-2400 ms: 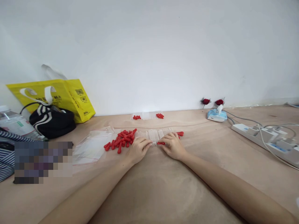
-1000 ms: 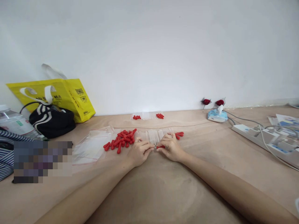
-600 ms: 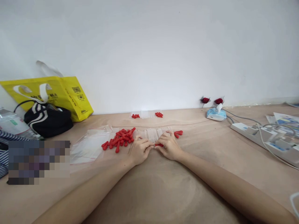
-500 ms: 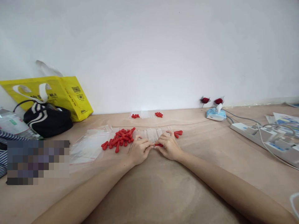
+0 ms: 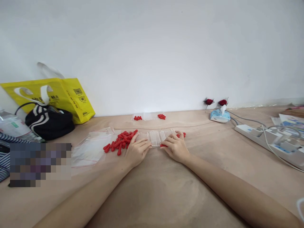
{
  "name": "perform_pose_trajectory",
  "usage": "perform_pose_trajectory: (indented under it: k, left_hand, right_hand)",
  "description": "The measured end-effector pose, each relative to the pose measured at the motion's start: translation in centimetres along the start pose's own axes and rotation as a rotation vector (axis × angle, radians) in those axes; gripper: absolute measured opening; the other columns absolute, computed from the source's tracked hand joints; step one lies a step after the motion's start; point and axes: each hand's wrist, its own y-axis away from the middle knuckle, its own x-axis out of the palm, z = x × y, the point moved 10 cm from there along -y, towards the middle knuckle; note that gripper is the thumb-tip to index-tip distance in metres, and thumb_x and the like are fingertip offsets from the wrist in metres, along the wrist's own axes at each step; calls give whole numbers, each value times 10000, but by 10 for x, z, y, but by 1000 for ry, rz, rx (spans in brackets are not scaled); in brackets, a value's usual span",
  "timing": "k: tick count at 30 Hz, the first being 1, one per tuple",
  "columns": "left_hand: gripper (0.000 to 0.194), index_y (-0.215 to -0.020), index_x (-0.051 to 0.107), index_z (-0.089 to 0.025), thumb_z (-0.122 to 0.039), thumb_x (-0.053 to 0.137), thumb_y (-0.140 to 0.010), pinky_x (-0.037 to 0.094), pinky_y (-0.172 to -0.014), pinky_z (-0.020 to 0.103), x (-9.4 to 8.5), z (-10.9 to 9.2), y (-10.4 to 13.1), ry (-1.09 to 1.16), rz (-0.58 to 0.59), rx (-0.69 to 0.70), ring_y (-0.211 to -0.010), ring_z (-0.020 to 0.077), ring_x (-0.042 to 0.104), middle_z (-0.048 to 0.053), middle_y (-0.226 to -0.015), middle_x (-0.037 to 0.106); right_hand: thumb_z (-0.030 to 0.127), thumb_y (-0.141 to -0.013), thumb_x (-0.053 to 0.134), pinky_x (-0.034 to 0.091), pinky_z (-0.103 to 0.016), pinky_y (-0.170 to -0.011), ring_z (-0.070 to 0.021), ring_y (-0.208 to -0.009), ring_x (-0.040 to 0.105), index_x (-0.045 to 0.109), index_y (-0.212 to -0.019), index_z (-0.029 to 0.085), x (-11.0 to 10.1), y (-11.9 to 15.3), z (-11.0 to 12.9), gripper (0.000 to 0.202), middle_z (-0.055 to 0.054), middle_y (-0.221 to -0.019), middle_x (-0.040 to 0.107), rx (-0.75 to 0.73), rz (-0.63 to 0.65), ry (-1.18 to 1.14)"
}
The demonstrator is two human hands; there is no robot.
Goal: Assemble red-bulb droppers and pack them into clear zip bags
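Observation:
Between my two hands lies a row of thin clear sticks [image 5: 156, 136] on the tan table. My left hand [image 5: 139, 150] is closed at the row's left end, its fingertips on a clear stick at the near edge. At the right end, my right hand [image 5: 175, 146] is closed round a red piece [image 5: 163, 145] by that same edge. A pile of red pieces [image 5: 122, 141] with rounded ends rests just left of my left hand. More red pieces [image 5: 184, 135] show partly behind my right hand.
Clear plastic bags [image 5: 91, 148] lie left of the pile; a small bag [image 5: 148, 116] with red pieces is by the wall. Farther left are a yellow bag [image 5: 71, 98] and a black pouch [image 5: 49, 122]. At right are a tissue pack [image 5: 219, 116] and a power strip [image 5: 266, 139].
My hands have moved apart, the left to the left and the right slightly right. More of the clear sticks now shows between them.

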Motion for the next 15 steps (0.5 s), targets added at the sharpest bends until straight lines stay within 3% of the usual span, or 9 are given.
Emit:
perform_pose_trajectory:
  k: [15]
  left_hand:
    - [170,-779,611,-177,-140,453,-830,137,-1055,522,8,-6,1,114,54,8,-864,192,649,13,-736,707]
  right_hand:
    - [267,-835,487,142,-403,-914,-142,-800,509,627,-773,209,6,2,9,164,11,-686,634,-73,40,-27]
